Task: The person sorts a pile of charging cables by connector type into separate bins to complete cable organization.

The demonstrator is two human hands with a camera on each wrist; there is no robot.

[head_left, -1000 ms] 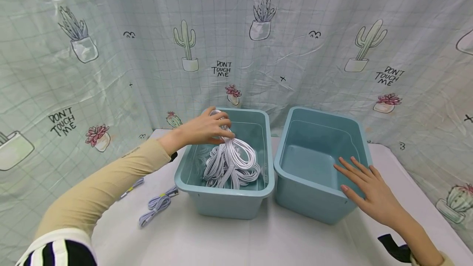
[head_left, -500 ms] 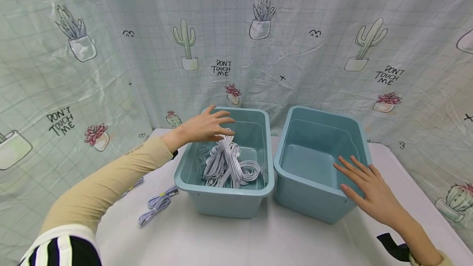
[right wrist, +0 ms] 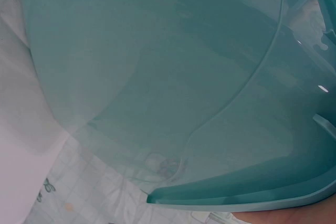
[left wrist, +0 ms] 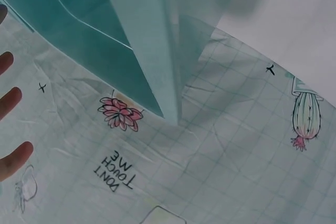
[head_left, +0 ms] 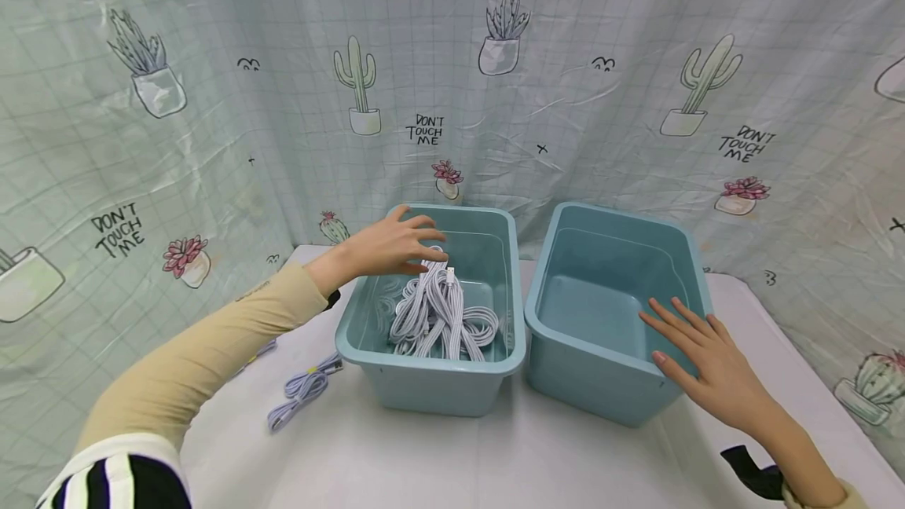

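Observation:
My left hand (head_left: 413, 244) hovers over the back left of the left teal bin (head_left: 431, 365), fingers spread and holding nothing. Just under its fingertips a bundle of white cables (head_left: 438, 313) lies heaped inside that bin. My right hand (head_left: 682, 332) rests flat with straight fingers on the front rim of the right teal bin (head_left: 601, 403), which has nothing visible inside. In the left wrist view fingertips (left wrist: 10, 103) show at the left edge beside a bin corner (left wrist: 149, 56). The right wrist view is filled by the bin wall (right wrist: 157, 77).
A coiled lilac cable (head_left: 300, 391) lies on the white table (head_left: 452, 462) left of the bins, with another cable end (head_left: 258, 352) behind my sleeve. A cactus-print curtain (head_left: 452, 100) closes off the back and sides. A black strap (head_left: 752, 474) sits by my right wrist.
My left hand let go of the cable bundle it was lifting; the bundle dropped and settled in the left bin. The right hand stayed put.

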